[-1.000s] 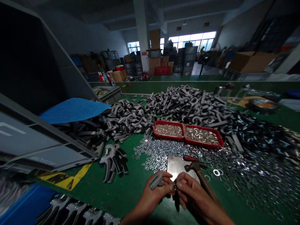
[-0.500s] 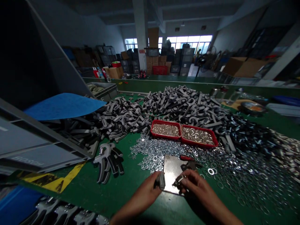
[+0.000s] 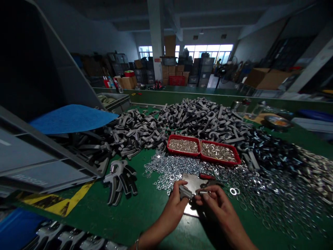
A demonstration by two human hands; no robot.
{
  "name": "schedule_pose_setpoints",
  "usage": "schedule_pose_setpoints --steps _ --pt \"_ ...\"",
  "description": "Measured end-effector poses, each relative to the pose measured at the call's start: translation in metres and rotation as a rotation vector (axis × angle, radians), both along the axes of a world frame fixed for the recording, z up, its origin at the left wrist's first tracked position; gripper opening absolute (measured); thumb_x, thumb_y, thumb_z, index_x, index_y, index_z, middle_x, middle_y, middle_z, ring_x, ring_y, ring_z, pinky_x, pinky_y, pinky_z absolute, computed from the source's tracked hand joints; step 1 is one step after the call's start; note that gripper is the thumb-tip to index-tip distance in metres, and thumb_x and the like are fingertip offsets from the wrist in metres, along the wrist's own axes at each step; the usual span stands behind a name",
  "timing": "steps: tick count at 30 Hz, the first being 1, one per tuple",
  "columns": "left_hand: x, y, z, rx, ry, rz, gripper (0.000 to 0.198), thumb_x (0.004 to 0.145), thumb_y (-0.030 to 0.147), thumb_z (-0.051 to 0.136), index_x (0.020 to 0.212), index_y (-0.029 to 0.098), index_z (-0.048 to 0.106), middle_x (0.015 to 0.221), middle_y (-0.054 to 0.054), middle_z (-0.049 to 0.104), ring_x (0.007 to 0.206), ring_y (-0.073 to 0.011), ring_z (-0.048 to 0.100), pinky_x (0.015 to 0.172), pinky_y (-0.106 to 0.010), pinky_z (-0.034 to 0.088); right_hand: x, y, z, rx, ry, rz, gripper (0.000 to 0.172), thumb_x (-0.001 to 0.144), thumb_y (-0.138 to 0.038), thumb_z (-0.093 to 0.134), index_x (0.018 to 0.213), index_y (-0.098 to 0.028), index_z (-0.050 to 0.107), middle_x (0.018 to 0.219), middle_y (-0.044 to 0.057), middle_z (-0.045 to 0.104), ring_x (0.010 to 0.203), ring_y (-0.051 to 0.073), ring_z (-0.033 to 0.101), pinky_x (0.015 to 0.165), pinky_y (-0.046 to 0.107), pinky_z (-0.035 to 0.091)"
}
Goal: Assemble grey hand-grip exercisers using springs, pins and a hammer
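My left hand (image 3: 174,205) is closed on a grey plastic handle part (image 3: 185,192), tilted with its end toward the right. In my right hand (image 3: 217,203), fingertips pinch a small metal spring (image 3: 203,192) close to the end of that part. Both hands are over a shiny metal plate (image 3: 191,178) on the green table. At the plate's upper right lies a dark tool with a red handle (image 3: 207,176). Whether the spring touches the grey part is too small to tell.
Beyond the plate are loose washers (image 3: 166,170) and two red trays (image 3: 183,153) of small metal pins. Behind them rises a heap of grey handles (image 3: 203,118). Assembled grips (image 3: 120,180) lie left, beside a grey crate (image 3: 52,170). Black parts (image 3: 275,149) are piled right.
My left hand has turned the grey part from upright to pointing right and raised it slightly. My right hand has brought the spring up close to its end.
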State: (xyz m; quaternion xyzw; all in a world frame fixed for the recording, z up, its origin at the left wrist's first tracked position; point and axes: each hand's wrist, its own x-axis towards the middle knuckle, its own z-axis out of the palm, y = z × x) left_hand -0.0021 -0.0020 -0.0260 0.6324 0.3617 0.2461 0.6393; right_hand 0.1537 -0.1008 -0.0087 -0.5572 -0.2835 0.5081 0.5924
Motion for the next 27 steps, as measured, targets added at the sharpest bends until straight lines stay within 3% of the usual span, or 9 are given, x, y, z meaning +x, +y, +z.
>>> schedule_pose_setpoints --steps 6,10,15,17,19,22,25,27 --pt "0.006 -0.011 0.002 -0.244 -0.129 0.07 0.045 0.083 0.023 0.053 0.125 0.019 0.036 0.087 -0.001 0.057 0.074 -0.0161 0.054 0.069 -0.028 0.043 -0.016 0.004 0.005 0.027 0.013 -0.042 0.029 0.084 -0.046 0.072 0.097 -0.024 0.059 0.091 0.004 0.074 0.084 0.022 0.072 0.078 0.034 0.053" --pt "0.011 -0.011 -0.002 -0.282 -0.113 0.173 0.048 0.079 0.021 0.052 0.124 0.018 0.036 0.08 0.001 0.056 0.067 -0.0143 0.053 0.064 -0.025 0.043 -0.02 0.007 0.006 0.047 0.041 -0.101 0.031 0.084 -0.047 0.071 0.101 -0.025 0.057 0.094 0.005 0.074 0.087 0.023 0.072 0.084 0.037 0.052" --pt "0.014 -0.011 -0.004 -0.287 -0.093 0.197 0.05 0.075 0.027 0.058 0.121 0.019 0.039 0.082 0.0 0.056 0.067 -0.0142 0.055 0.063 -0.025 0.043 -0.022 0.004 0.01 0.034 -0.012 -0.08 0.033 0.083 -0.049 0.072 0.099 -0.025 0.059 0.095 0.006 0.072 0.085 0.023 0.071 0.076 0.035 0.053" --pt "0.01 -0.013 -0.003 -0.341 -0.127 0.117 0.046 0.077 0.032 0.061 0.118 0.021 0.042 0.077 0.003 0.055 0.063 -0.0136 0.053 0.062 -0.025 0.042 -0.017 0.004 0.009 0.049 -0.129 -0.07 0.03 0.083 -0.049 0.071 0.099 -0.025 0.061 0.094 0.005 0.071 0.085 0.022 0.068 0.076 0.033 0.052" --pt "0.003 -0.018 -0.003 -0.445 -0.138 -0.115 0.042 0.077 0.038 0.064 0.113 0.024 0.046 0.072 0.005 0.053 0.057 -0.0129 0.05 0.058 -0.025 0.04 -0.006 0.007 0.005 0.065 -0.236 -0.068 0.026 0.086 -0.046 0.068 0.101 -0.025 0.063 0.091 0.003 0.069 0.086 0.021 0.066 0.076 0.031 0.05" --pt "-0.003 -0.033 -0.007 -0.553 -0.125 -0.479 0.041 0.073 0.04 0.072 0.108 0.028 0.053 0.072 0.004 0.056 0.056 -0.0149 0.052 0.054 -0.026 0.038 0.019 0.016 -0.002 0.064 -0.223 -0.09 0.02 0.087 -0.041 0.068 0.098 -0.024 0.062 0.098 0.002 0.068 0.081 0.017 0.063 0.069 0.028 0.048" --pt "-0.002 -0.044 -0.012 -0.571 -0.128 -0.563 0.039 0.071 0.035 0.074 0.104 0.027 0.054 0.073 0.002 0.059 0.054 -0.0145 0.053 0.051 -0.025 0.036 0.039 0.02 -0.004 0.074 -0.128 -0.126 0.018 0.088 -0.039 0.067 0.094 -0.023 0.061 0.093 0.001 0.067 0.07 0.013 0.057 0.064 0.025 0.045" --pt "0.001 -0.043 -0.015 -0.557 -0.128 -0.483 0.037 0.071 0.028 0.068 0.103 0.025 0.05 0.075 0.003 0.061 0.048 -0.0104 0.047 0.047 -0.022 0.032 0.042 0.016 0.0 0.087 -0.082 -0.105 0.017 0.091 -0.038 0.065 0.097 -0.023 0.06 0.087 0.0 0.066 0.07 0.013 0.058 0.066 0.026 0.047"
